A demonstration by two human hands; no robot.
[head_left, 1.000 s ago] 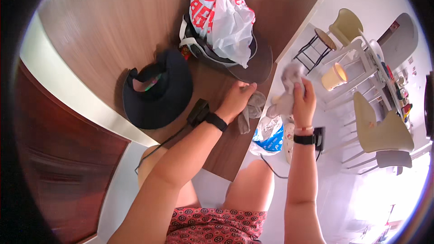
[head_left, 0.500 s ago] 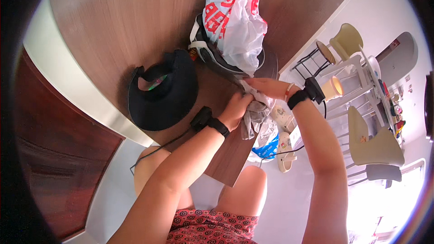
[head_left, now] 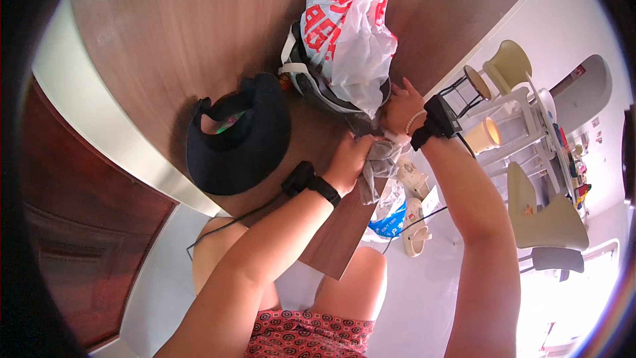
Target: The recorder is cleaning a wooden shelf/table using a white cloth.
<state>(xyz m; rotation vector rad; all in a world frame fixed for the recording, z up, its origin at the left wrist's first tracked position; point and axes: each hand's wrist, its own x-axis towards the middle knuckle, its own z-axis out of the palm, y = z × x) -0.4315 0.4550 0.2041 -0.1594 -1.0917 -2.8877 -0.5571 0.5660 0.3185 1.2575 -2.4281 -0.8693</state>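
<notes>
My left hand (head_left: 352, 159) is closed on a crumpled bundle of grey socks (head_left: 380, 164) over the wooden shelf (head_left: 331, 238). Just above and to the right, my right hand (head_left: 402, 109) has its fingers raised and apart beside a dark translucent brim and the lower end of a white plastic bag with red print (head_left: 348, 46); its thumb is hidden. Pale fabric (head_left: 397, 140) lies between my two hands. The bag sits on a grey-and-white item (head_left: 301, 73). A black visor hat (head_left: 235, 159) rests to the left.
A dark wooden door (head_left: 86, 238) is at left. Below the shelf's right edge are cream clogs (head_left: 416, 225) and a blue-and-white bag (head_left: 389, 224). Chairs (head_left: 543, 222), a stool (head_left: 474, 83) and a yellow bucket (head_left: 483, 134) are at right. A black cable (head_left: 218, 231) hangs by my left arm.
My right hand has moved left to join my left hand with the pale fabric, then up toward the white bag, its fingers now raised. My left hand stays low with the grey socks.
</notes>
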